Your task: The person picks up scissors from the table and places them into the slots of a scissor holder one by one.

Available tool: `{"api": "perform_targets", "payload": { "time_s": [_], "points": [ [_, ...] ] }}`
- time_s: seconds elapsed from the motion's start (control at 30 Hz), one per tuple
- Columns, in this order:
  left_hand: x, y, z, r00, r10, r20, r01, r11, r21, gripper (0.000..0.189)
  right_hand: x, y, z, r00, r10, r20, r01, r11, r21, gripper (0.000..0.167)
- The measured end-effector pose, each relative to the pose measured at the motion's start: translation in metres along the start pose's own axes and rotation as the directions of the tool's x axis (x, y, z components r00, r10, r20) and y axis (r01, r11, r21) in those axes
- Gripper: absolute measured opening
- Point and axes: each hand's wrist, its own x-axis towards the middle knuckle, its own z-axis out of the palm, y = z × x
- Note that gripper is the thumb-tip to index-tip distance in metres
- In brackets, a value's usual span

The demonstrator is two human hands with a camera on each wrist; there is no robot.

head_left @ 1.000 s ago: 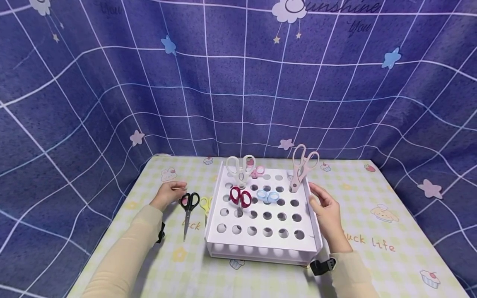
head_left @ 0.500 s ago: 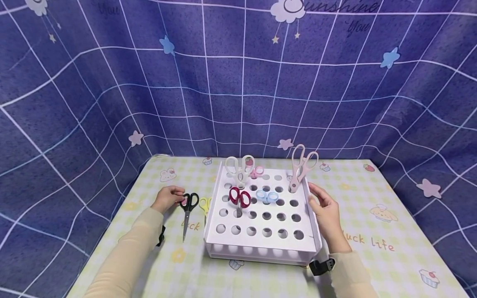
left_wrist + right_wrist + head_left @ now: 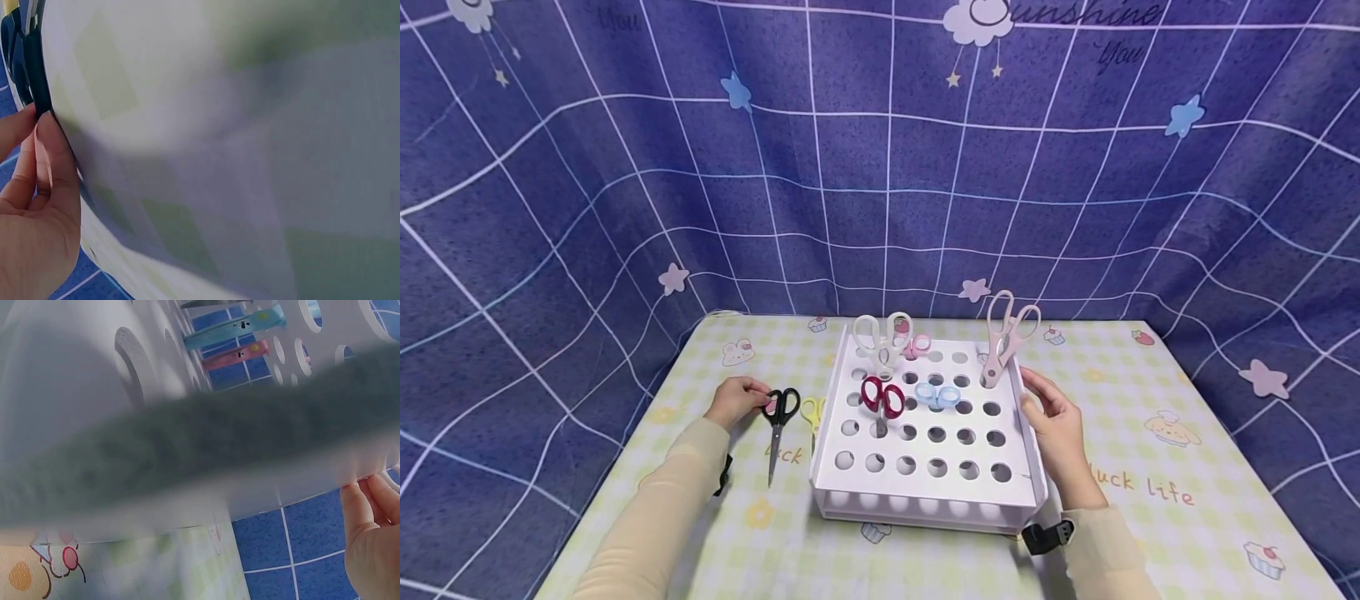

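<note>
My left hand (image 3: 737, 402) is at the black-handled scissors (image 3: 781, 407), which lie on the cloth, blades towards me. Thumb and fingers pinch the edge of the black handle (image 3: 36, 69) in the left wrist view. My right hand (image 3: 1060, 429) holds the right side wall of a white holder (image 3: 925, 487) with rows of round holes. In the right wrist view, thumb and fingertips (image 3: 359, 494) meet at its edge. Upright in the holder stand white scissors (image 3: 883, 343), small pink scissors (image 3: 917, 344), dark red scissors (image 3: 882, 398), light blue scissors (image 3: 937, 396) and large pale pink scissors (image 3: 1009, 337).
Yellow-handled scissors (image 3: 812, 410) lie between the black pair and the holder's left wall, partly hidden by it. A checked cloth (image 3: 1150, 450) with printed figures covers the table. A blue gridded curtain (image 3: 925, 167) surrounds the back and sides.
My left fingers have come down onto the black scissors' handle and closed on its edge. The right hand and the holder stay in place; the head view has shifted slightly.
</note>
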Motion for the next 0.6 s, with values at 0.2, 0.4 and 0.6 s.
{"api": "perform_targets", "payload": {
  "time_s": [0.2, 0.4, 0.6],
  "points": [
    [0.0032, -0.0005, -0.0009, 1.000, 0.023, -0.011, -0.022, 0.995, 0.094, 0.019, -0.0004, 0.0006, -0.0007, 1.000, -0.003, 0.001, 0.003, 1.000, 0.001, 0.039],
    [0.0024, 0.0003, -0.0014, 1.000, 0.005, -0.003, -0.005, 0.999, 0.046, 0.021, -0.0005, 0.0000, -0.0019, 1.000, -0.009, 0.011, 0.009, 1.000, -0.011, 0.038],
    [0.0025, -0.0023, -0.0046, 1.000, -0.018, 0.016, 0.019, 0.999, -0.032, 0.025, -0.0007, 0.0001, -0.0017, 1.000, -0.005, 0.012, 0.005, 1.000, -0.013, 0.038]
  ]
}}
